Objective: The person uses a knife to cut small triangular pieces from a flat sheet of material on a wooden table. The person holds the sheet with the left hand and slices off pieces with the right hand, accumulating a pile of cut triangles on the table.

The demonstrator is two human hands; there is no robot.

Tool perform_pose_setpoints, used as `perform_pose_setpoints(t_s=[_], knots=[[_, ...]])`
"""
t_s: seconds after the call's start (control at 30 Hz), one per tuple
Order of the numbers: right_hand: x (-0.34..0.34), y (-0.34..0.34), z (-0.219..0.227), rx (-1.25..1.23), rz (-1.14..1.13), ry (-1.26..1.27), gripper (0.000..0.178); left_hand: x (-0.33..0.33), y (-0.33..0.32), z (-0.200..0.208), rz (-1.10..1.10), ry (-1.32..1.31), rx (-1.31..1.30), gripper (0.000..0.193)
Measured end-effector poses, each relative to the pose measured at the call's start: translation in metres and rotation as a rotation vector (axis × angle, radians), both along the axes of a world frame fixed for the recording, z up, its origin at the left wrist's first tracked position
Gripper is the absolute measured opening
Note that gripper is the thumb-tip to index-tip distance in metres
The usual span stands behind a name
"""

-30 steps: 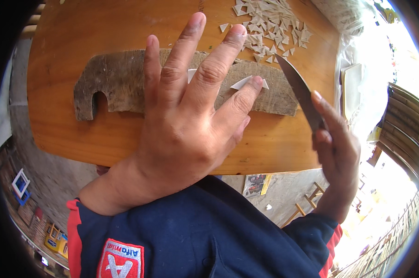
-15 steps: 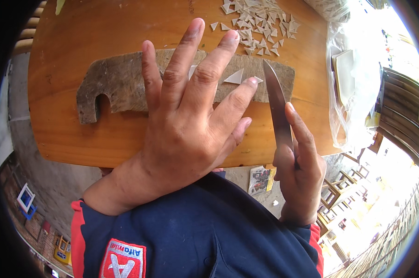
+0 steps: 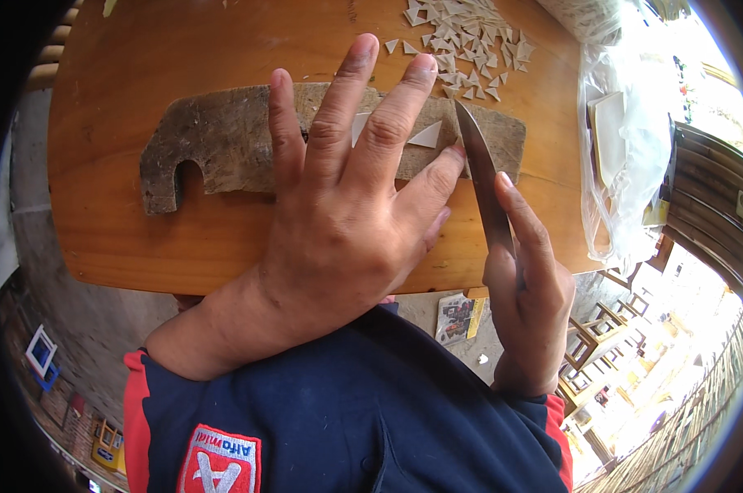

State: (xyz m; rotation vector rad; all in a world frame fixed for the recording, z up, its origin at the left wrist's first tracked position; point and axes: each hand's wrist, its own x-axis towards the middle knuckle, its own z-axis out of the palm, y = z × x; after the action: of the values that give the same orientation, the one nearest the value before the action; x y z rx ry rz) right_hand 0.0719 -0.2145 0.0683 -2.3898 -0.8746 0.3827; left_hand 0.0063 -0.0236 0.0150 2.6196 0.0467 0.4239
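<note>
My left hand (image 3: 342, 218) is spread over a worn wooden cutting board (image 3: 223, 135) with a hook-shaped notch at its left end. Its index fingertip presses down close to the knife's edge; whatever lies under it is mostly hidden. A pale triangular piece (image 3: 426, 135) rests on the board beside that finger, and another white piece (image 3: 359, 125) shows partly between the fingers. My right hand (image 3: 535, 296) grips a knife (image 3: 484, 177), thumb and fingers around its handle. The blade slants across the board's right part, against or very near the left index fingertip.
Many small pale triangular pieces (image 3: 474, 41) lie scattered on the wooden table (image 3: 166, 255) beyond the board. A clear plastic bag (image 3: 626, 189) with flat pale sheets sits at the table's right edge. Wooden stools (image 3: 597, 341) stand on the floor at the right.
The knife blade has moved left, up to the left index fingertip. The small piece that showed at that fingertip is now mostly hidden. My left hand has shifted slightly right.
</note>
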Motion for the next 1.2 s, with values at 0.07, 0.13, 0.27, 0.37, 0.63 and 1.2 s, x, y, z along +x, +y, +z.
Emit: perform_pose_setpoints(t_s=[0.07,0.13,0.27,0.37,0.63,1.2], knots=[[-0.001,0.001,0.001,-0.009,-0.009,0.005,0.053,0.0,0.0,0.0,-0.003,-0.001,0.002,0.046],[-0.002,0.001,0.003,-0.022,-0.025,0.023,0.053,0.0,-0.001,0.0,-0.004,-0.001,0.002,0.047],[0.0,-0.001,0.001,-0.012,0.002,-0.023,0.052,0.0,-0.001,0.0,-0.006,0.005,0.007,0.047],[0.001,-0.001,0.0,-0.013,0.009,-0.034,0.051,0.001,-0.002,0.0,-0.006,0.01,0.014,0.047],[0.0,0.002,-0.003,-0.069,0.021,-0.101,0.052,0.001,-0.001,-0.002,-0.003,-0.011,-0.008,0.045],[0.024,-0.025,0.005,-0.083,0.064,-0.074,0.056,-0.005,0.005,0.0,0.004,-0.047,-0.03,0.038]])
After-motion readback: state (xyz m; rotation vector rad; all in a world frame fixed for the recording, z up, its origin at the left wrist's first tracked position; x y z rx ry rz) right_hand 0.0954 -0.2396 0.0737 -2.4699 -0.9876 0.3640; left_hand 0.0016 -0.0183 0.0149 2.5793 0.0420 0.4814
